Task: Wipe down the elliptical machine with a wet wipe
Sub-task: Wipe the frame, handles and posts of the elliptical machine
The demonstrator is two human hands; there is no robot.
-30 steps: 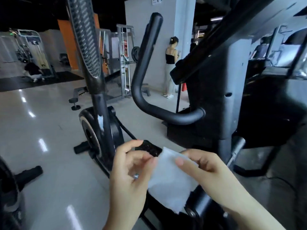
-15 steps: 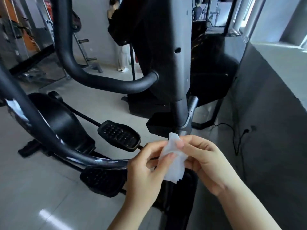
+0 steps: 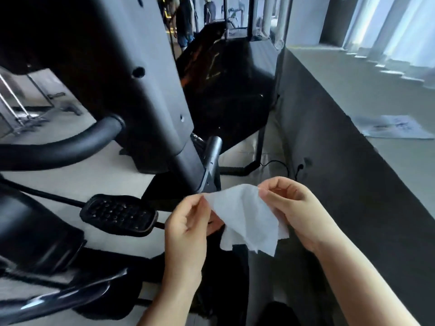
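A white wet wipe (image 3: 247,220) hangs spread between both hands in the lower middle of the head view. My left hand (image 3: 188,229) pinches its left top corner and my right hand (image 3: 299,212) pinches its right top corner. The wipe touches no part of the machine. The black elliptical machine stands just behind: its grey centre column (image 3: 141,74) rises at upper left, a curved black handlebar (image 3: 58,147) runs out to the left, and a studded black pedal (image 3: 120,215) sits left of my left hand.
A low dark wall (image 3: 353,184) with a pale ledge on top runs along the right; a printed sheet (image 3: 395,127) lies on the ledge. A black cable (image 3: 280,164) trails on the floor by the wall. Another dark machine (image 3: 226,90) stands behind the column. Legs of people show far back.
The view has swung right and down across the machine. The wipe, bunched between my hands half a second ago, is now pulled open as my hands have moved apart.
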